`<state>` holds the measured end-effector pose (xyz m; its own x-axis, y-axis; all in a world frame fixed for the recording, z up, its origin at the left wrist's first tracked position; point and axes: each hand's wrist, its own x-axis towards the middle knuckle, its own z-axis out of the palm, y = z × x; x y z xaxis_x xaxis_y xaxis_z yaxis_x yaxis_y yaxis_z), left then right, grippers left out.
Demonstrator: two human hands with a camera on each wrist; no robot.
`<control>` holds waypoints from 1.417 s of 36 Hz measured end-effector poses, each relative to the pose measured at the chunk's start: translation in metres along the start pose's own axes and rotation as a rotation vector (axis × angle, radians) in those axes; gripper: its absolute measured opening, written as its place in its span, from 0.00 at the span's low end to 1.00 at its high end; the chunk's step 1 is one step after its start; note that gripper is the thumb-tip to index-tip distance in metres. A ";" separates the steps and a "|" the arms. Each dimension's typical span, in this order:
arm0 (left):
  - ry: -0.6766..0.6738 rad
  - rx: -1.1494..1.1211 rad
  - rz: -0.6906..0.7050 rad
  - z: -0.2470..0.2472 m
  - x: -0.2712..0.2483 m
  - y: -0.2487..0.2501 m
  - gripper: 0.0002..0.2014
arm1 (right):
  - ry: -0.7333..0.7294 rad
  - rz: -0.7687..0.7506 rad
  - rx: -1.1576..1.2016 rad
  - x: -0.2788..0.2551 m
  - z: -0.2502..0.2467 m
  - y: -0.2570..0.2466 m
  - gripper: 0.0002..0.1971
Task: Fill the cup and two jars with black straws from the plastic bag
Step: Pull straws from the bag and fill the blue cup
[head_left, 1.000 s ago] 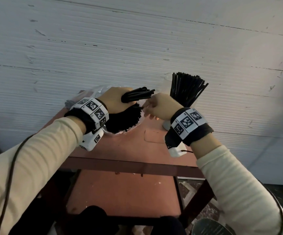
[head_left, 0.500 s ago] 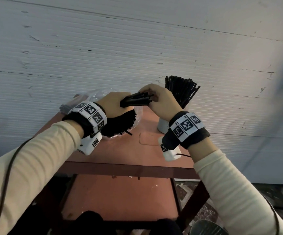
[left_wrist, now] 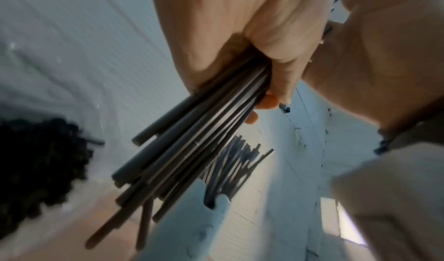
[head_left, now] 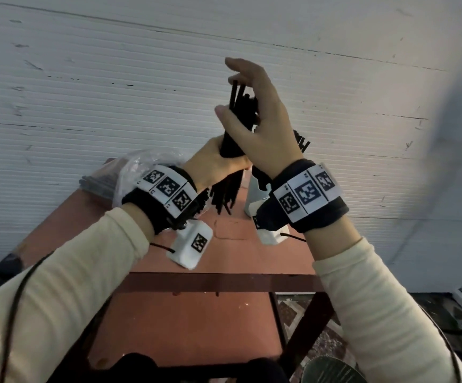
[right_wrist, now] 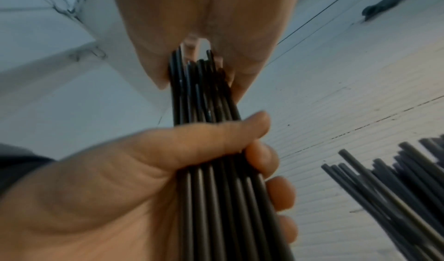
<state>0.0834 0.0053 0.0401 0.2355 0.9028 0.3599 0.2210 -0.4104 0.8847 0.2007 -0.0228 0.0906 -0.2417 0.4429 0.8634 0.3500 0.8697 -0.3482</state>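
My left hand (head_left: 218, 161) grips a bundle of black straws (head_left: 238, 125) around its middle and holds it upright above the table. The bundle's lower ends (head_left: 224, 197) hang uneven below my fist. My right hand (head_left: 252, 114) sits at the top of the bundle, thumb on one side and fingers on the other. The right wrist view shows the same: the left hand (right_wrist: 144, 179) round the straws (right_wrist: 216, 189), the right hand (right_wrist: 192, 18) closing on their tips. A white cup (head_left: 253, 200) with straws (left_wrist: 228, 166) fanned out in it stands behind my right wrist. The clear plastic bag (head_left: 141, 167) lies at the back left.
Everything sits on a small red-brown table (head_left: 224, 258) against a white ribbed wall (head_left: 86, 92). A lower shelf (head_left: 183, 327) shows under the front rail. Dark straw ends in the bag (left_wrist: 36, 160) lie left of my left hand.
The bundle has swung from lying sideways to standing upright and has risen. My right hand has moved up from its end to cup the top.
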 end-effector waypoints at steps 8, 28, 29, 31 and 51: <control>-0.075 -0.175 -0.203 0.034 -0.016 -0.033 0.13 | -0.167 0.082 -0.183 -0.032 0.007 0.042 0.10; -0.078 -0.133 -0.308 0.038 -0.010 -0.057 0.30 | -0.142 0.112 -0.261 -0.036 0.004 0.056 0.08; -0.091 -0.131 -0.321 0.037 -0.009 -0.058 0.32 | -0.140 0.112 -0.260 -0.036 0.004 0.056 0.08; -0.111 -0.120 -0.329 0.036 -0.009 -0.060 0.31 | -0.127 0.114 -0.251 -0.038 0.004 0.056 0.08; -0.412 0.127 -0.076 0.027 -0.014 -0.014 0.08 | -0.526 0.471 0.045 -0.033 -0.041 0.039 0.22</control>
<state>0.1028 -0.0055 0.0146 0.5664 0.8147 0.1240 0.3607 -0.3803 0.8516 0.2597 -0.0124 0.0638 -0.4829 0.8110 0.3302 0.4898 0.5628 -0.6659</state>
